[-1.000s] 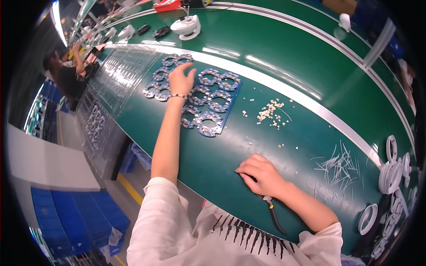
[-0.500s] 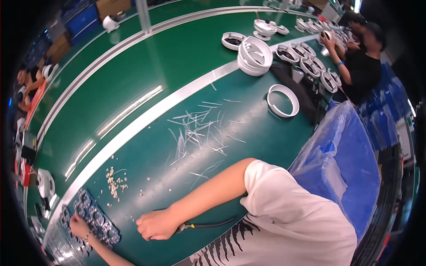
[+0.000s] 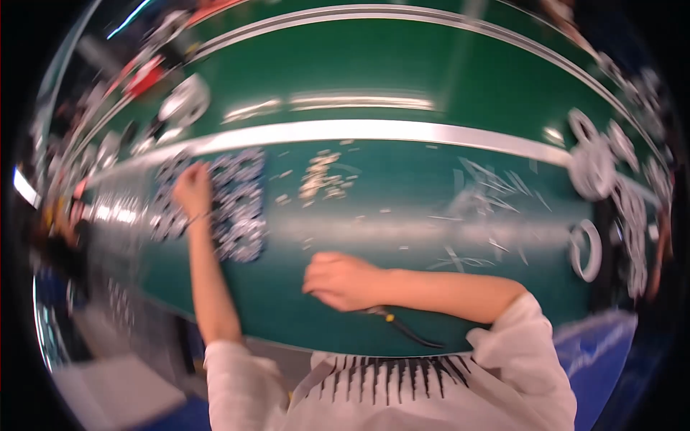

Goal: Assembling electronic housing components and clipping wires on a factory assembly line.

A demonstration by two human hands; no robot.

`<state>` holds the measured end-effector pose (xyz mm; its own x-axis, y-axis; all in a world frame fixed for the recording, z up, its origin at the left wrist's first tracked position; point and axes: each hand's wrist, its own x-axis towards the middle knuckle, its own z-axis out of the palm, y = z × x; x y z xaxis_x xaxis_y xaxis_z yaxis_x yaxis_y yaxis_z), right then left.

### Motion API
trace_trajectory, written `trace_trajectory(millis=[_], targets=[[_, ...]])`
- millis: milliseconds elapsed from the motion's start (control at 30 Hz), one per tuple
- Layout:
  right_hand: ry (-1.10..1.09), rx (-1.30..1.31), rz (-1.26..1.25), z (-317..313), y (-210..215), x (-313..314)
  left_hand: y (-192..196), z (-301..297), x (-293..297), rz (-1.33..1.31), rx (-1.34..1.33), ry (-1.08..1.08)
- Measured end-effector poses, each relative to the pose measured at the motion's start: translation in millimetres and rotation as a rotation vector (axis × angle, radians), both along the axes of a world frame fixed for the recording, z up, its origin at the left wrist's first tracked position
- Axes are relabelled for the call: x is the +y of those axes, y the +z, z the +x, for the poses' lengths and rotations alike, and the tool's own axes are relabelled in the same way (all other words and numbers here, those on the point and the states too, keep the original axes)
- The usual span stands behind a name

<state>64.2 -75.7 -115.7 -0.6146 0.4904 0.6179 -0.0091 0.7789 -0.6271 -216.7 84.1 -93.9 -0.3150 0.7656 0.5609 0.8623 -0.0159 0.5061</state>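
Note:
My left hand point(image 3: 192, 190) reaches over a dense cluster of small shiny grey-blue parts with dark round openings point(image 3: 241, 215). Its fingers look drawn together, and motion blur hides anything between them. My right hand point(image 3: 341, 281) is curled above the green table, fingers folded in; whatever they may hold is hidden. Just beside its wrist lies a hand tool with a dark, curved handle and a yellow band point(image 3: 413, 334), its head partly covered by the hand. Beyond my hands is a pile of small cream-coloured pieces point(image 3: 316, 179).
Thin clear strips point(image 3: 489, 190) are scattered on the table's right. A white ring point(image 3: 586, 251) and stacked white round housings point(image 3: 593, 169) stand at the far right. A pale rail point(image 3: 359, 130) borders a green belt point(image 3: 359, 65). A blue lined bin point(image 3: 596, 352) is at lower right.
The whole view has swung left, bringing the cluster of parts nearer the middle and blurring the picture. My left hand stays at the cluster; my right hand remains curled beside the tool.

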Motion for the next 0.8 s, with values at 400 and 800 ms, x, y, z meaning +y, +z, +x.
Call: trace_trajectory(millis=[400,800], targets=[[0.02,-0.143,-0.089,2,14,-5,-6,-15,-5,-0.075,0.132,-0.093],[0.013,-0.134,-0.084,0,15,-5,-11,2,5,-0.155,0.237,0.165]])
